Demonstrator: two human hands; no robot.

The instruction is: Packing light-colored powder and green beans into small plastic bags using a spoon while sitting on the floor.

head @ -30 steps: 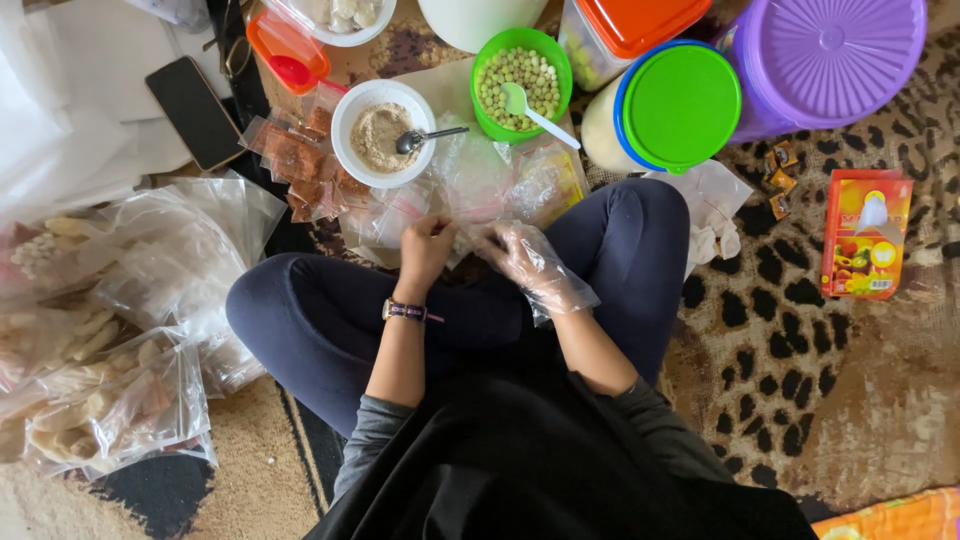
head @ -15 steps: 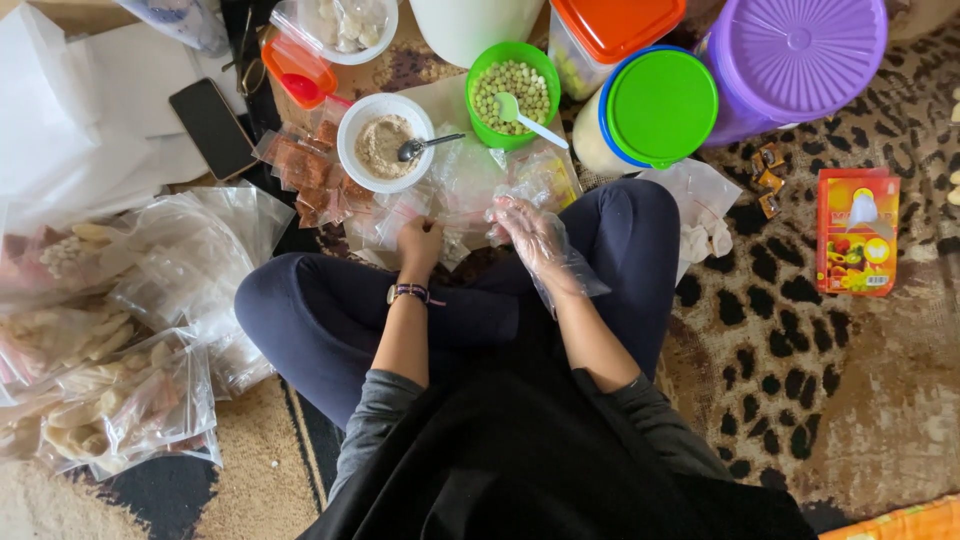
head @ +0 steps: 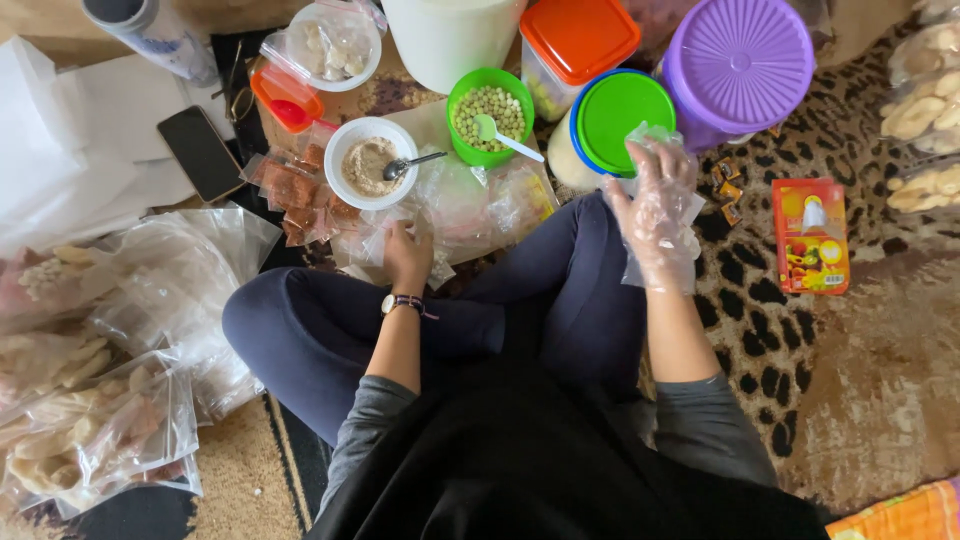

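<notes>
I sit cross-legged on the floor. My left hand (head: 407, 255) rests on a small clear plastic bag (head: 375, 240) among the bags in front of my knees, fingers curled on it. My right hand (head: 655, 205), inside a loose clear plastic glove, is lifted above my right knee with its fingers spread and nothing in it. It hovers close to the green-lidded container (head: 625, 115). A white bowl of brown powder (head: 368, 162) with a spoon stands just beyond my left hand. A green bowl of peas (head: 490, 112) with a white spoon sits behind it.
A purple-lidded tub (head: 740, 65), an orange-lidded box (head: 575, 40) and a white bucket (head: 445, 35) stand at the back. Small packets of red spice (head: 295, 195) lie left of the bowl. A phone (head: 200, 152) lies on white paper. Bags of crackers (head: 90, 430) pile up at left. A red juice carton (head: 810, 235) lies at right.
My gloved right hand has lifted off the bags in my lap and swung right and up, opening over my right knee. My left hand stays on the small bags.
</notes>
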